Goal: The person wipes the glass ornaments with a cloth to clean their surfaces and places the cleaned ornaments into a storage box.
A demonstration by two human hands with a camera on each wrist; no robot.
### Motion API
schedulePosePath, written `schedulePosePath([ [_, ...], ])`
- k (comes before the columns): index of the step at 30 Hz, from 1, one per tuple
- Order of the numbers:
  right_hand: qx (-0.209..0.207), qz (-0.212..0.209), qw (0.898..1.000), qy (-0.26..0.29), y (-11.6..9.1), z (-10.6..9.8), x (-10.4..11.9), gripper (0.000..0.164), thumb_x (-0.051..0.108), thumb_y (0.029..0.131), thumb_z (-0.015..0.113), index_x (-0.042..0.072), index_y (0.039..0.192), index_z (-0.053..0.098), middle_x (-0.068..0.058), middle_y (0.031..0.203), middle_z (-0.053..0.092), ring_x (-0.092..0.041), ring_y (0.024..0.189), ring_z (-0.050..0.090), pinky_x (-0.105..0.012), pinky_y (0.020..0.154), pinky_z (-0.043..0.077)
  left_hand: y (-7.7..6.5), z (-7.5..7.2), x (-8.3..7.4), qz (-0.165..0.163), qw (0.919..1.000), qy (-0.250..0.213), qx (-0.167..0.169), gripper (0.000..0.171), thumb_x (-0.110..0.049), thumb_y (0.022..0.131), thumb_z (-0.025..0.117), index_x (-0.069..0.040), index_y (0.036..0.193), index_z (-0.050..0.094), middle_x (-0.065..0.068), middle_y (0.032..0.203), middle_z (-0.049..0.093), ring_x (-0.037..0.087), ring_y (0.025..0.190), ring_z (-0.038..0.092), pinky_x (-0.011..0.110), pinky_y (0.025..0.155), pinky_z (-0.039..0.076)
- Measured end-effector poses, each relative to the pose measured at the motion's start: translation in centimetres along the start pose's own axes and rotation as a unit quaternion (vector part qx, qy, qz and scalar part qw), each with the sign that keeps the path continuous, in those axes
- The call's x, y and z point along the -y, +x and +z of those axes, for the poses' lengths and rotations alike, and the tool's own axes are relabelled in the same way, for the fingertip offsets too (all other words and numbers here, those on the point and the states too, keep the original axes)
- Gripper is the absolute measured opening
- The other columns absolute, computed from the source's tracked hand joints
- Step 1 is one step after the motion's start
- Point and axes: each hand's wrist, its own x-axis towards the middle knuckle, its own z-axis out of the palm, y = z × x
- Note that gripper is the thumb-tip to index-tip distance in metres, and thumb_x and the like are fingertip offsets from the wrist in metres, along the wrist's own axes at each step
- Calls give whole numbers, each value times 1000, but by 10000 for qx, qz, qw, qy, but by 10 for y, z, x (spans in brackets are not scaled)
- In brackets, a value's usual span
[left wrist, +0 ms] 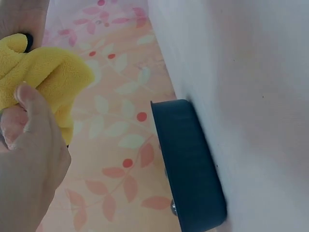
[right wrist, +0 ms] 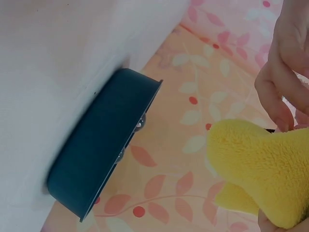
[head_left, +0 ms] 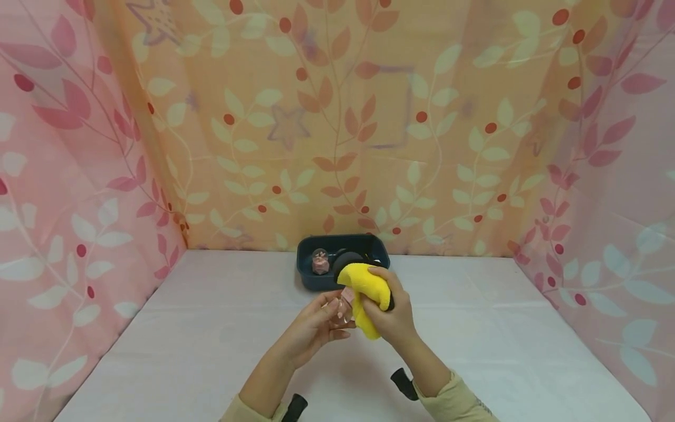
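My left hand (head_left: 308, 331) holds a small globe ornament (head_left: 345, 298) with a clear, shiny part and a pink part between thumb and fingers. The right hand (head_left: 396, 313) grips a folded, fluffy yellow cloth (head_left: 369, 281) with a dark edge, held against the ornament. In the left wrist view the cloth (left wrist: 58, 72) hangs beside the left thumb, and the ornament (left wrist: 13, 124) shows partly in pink. The right wrist view shows the cloth (right wrist: 260, 164) covering most of the right hand, with the left fingers (right wrist: 275, 101) just above it.
Beyond the hands, a dark blue-green bin (head_left: 311, 281) stands on the white table (head_left: 211, 328). It holds a pink-based globe (head_left: 320, 262); clear balls (right wrist: 140, 123) show over its rim. Patterned curtains (head_left: 337, 117) enclose the back and sides.
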Motion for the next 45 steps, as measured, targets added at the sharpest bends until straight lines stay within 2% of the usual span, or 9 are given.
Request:
schedulePosePath([
  [4, -136, 91, 9998, -88, 0, -2, 0, 53, -22, 67, 66, -4, 115, 53, -21, 93, 58, -15, 71, 50, -26, 60, 47, 0, -1, -1, -18, 10000, 21, 1, 57, -26, 102, 50, 5, 142, 25, 9, 104, 56, 17, 91, 66, 28, 83, 52],
  [8, -372, 712, 9968, 56, 2, -7, 2, 53, -18, 72, 66, 0, 119, 54, -11, 101, 56, -14, 75, 50, -24, 63, 46, 1, -3, -1, 14, 9994, 251, -239, 55, -24, 101, 53, 4, 140, 26, 7, 103, 56, 16, 90, 66, 28, 83, 52],
  [13, -457, 1431, 9866, 634, 7, -12, 9, 52, -9, 78, 65, 4, 126, 52, -3, 106, 52, -20, 80, 50, -26, 66, 46, 2, -3, -1, 176, 9936, 856, -722, 59, -26, 97, 61, 4, 138, 31, 14, 116, 53, 19, 94, 64, 31, 85, 51],
  [20, 760, 1563, 9811, 854, 11, -12, 16, 62, -2, 81, 66, 8, 137, 42, -12, 113, 48, -28, 88, 49, -34, 71, 48, 0, 1, -1, 439, 9787, 1624, -1175, 59, -26, 94, 66, 2, 137, 37, 19, 133, 47, 24, 98, 64, 36, 87, 51],
  [25, 1912, 1719, 9639, 695, 12, -11, 15, 71, 5, 86, 66, 11, 146, 29, -19, 121, 45, -29, 92, 49, -39, 75, 48, -2, 4, -2, 403, 9701, 1974, -1354, 62, -24, 90, 71, 3, 137, 40, 19, 136, 44, 20, 95, 59, 35, 89, 50],
  [30, 2188, 2094, 9514, 557, 12, -10, 13, 74, 9, 86, 69, 13, 148, 28, -20, 124, 44, -28, 93, 50, -39, 76, 47, -3, 5, -1, 410, 9687, 2017, -1387, 65, -22, 89, 73, 6, 138, 41, 19, 134, 47, 20, 98, 59, 38, 94, 48],
  [34, 1806, 2105, 9592, 554, 10, -7, 10, 71, 3, 83, 70, 14, 144, 35, -18, 121, 47, -29, 91, 50, -38, 74, 47, -2, 6, 1, 462, 9729, 1800, -1378, 67, -23, 88, 74, 7, 138, 41, 20, 135, 47, 20, 102, 58, 37, 94, 48],
  [39, 1129, 1181, 9855, 453, 5, -3, 6, 63, -6, 77, 70, 10, 133, 46, -16, 109, 53, -25, 84, 50, -34, 68, 49, -1, 8, 4, 448, 9782, 1469, -1399, 66, -26, 89, 73, 8, 138, 43, 17, 130, 54, 21, 105, 57, 35, 89, 49],
  [45, 565, 415, 9972, 242, 3, -4, 4, 63, -15, 69, 68, 6, 126, 49, -15, 105, 55, -17, 83, 50, -30, 67, 48, 2, 10, 5, 256, 9825, 1412, -1189, 63, -35, 93, 66, -4, 142, 42, 7, 105, 63, 16, 85, 62, 29, 74, 47],
])
